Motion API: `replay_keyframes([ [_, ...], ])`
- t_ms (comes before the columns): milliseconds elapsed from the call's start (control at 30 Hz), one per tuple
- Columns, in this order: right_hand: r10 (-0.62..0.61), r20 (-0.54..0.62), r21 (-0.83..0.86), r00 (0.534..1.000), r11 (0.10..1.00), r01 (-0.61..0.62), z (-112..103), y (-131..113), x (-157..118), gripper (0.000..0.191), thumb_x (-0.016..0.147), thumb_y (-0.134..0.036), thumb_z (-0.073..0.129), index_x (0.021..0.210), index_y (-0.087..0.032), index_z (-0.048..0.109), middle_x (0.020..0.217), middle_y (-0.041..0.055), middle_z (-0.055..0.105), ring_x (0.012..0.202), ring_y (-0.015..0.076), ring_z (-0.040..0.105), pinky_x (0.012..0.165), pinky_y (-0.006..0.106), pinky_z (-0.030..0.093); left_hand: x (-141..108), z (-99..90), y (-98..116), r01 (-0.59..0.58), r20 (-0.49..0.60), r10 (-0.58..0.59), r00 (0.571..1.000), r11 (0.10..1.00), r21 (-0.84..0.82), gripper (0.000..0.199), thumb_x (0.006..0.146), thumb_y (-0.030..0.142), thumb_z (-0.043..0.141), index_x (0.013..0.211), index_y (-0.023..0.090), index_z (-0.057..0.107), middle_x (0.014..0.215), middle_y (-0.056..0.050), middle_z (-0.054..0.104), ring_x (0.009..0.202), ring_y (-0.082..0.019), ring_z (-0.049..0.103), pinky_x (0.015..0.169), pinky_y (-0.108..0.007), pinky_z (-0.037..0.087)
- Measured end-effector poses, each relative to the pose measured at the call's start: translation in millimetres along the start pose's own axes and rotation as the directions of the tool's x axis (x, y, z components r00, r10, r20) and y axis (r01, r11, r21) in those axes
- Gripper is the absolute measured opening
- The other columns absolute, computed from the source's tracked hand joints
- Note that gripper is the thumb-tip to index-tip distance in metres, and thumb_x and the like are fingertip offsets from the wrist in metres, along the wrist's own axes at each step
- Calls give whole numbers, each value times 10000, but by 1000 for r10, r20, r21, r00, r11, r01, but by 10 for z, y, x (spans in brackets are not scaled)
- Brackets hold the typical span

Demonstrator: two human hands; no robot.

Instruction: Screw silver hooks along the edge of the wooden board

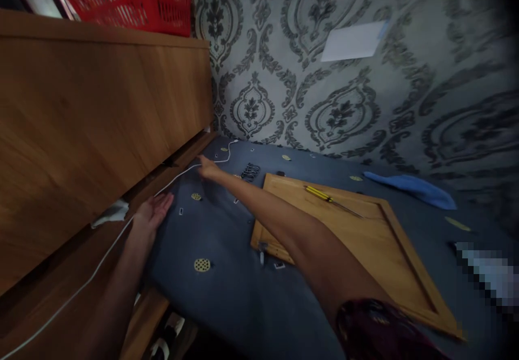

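A thin white cable [95, 273] runs up from the lower left along the wooden cabinet's base. It continues past both hands and ends at a small white plug [234, 141] near the wall. My right hand [208, 168] reaches far forward, its fingers closed on the cable just above the bed surface. Nearer to me, my left hand [152, 214] lies beside the cabinet with fingers stretched out and palm turned up. The cable passes at this hand, partly hidden by it; no grip on it shows.
A wooden cabinet [101, 106] with a red basket [133, 3] on top borders the left. On the dark blue bedsheet [227, 295] lie a wooden door panel [352, 230], a yellow-handled screwdriver [320, 193], black hooks [250, 172] and a blue cloth [413, 188]. Patterned wall behind.
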State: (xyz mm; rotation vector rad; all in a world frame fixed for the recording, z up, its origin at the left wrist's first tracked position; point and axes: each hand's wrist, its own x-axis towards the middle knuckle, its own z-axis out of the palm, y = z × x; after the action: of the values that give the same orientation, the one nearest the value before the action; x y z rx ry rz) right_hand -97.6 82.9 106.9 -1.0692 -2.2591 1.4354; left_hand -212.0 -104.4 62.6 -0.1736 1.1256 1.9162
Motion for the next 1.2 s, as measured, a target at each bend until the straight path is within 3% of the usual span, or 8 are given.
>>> replay_keyframes([
  [133, -17, 15, 44, 1000, 999, 16, -210, 153, -474, 385, 1000, -383, 659, 1326, -183, 610, 1321, 105, 636, 1107, 246, 669, 924, 464, 591, 33, 117, -86, 5, 83, -29, 996, 962, 272, 372, 997, 385, 637, 1284, 150, 613, 1259, -112, 651, 1068, -230, 675, 898, -432, 608],
  [267, -89, -21, 96, 996, 991, 91, -534, 418, -1164, 359, 1004, -388, 654, 1292, -175, 625, 1264, 95, 659, 1048, 227, 684, 882, 434, 604, 6, 251, -224, -127, 216, 17, 976, 851, 510, 371, 994, 379, 641, 1287, 153, 613, 1273, -112, 647, 1088, -236, 670, 917, -444, 602],
  [433, -206, -223, 131, 953, 962, 239, -853, 971, -2327, 276, 1038, -369, 558, 1196, -174, 673, 883, 31, 720, 697, 127, 675, 653, 258, 553, 114, 638, -406, -338, 419, 3, 908, 597, 728, 367, 989, 364, 652, 1290, 156, 617, 1293, -114, 643, 1114, -244, 666, 940, -461, 596],
  [600, -205, -444, 69, 872, 963, 261, -873, 1452, -3231, 356, 996, -459, 539, 1149, -179, 698, 810, 40, 720, 617, 142, 661, 597, 269, 537, 275, 1074, -636, -544, 557, 82, 826, 371, 752, 399, 990, 378, 647, 1321, 162, 599, 1326, -119, 624, 1144, -258, 653, 957, -476, 588],
  [800, -238, -491, -68, 838, 969, 236, -545, 1670, -3420, 288, 991, -340, 522, 1132, -198, 729, 807, 41, 743, 662, 172, 704, 622, 289, 565, 79, 1130, -1152, -735, 753, -193, 629, 166, 657, 313, 990, 377, 648, 1196, 141, 645, 1158, -87, 677, 989, -205, 679, 860, -402, 603],
  [967, -326, -522, -217, 788, 944, 247, -316, 1744, -3345, 252, 988, -270, 535, 1093, -217, 758, 1030, 82, 795, 916, 218, 758, 841, 360, 593, -153, 1019, -1255, -853, 823, -324, 466, 82, 516, 155, 865, 286, 704, 914, 140, 688, 784, -1, 634, 752, -148, 555, 709, -267, 465],
  [1100, -398, -524, -320, 753, 911, 258, -280, 1791, -3348, 251, 1012, -245, 524, 1112, -213, 752, 1052, 88, 798, 978, 218, 760, 896, 363, 593, -279, 980, -1223, -887, 808, -447, 384, 64, 457, 228, 819, 373, 687, 872, 153, 665, 721, 14, 596, 675, -138, 500, 651, -251, 401],
  [1200, -440, -504, -388, 743, 884, 260, -284, 1796, -3362, 257, 1034, -234, 504, 1138, -210, 738, 1037, 85, 795, 954, 209, 759, 872, 356, 600, -342, 985, -1229, -906, 795, -492, 355, 28, 422, 202, 793, 358, 698, 846, 168, 654, 740, 8, 595, 689, -145, 494, 668, -260, 386],
])
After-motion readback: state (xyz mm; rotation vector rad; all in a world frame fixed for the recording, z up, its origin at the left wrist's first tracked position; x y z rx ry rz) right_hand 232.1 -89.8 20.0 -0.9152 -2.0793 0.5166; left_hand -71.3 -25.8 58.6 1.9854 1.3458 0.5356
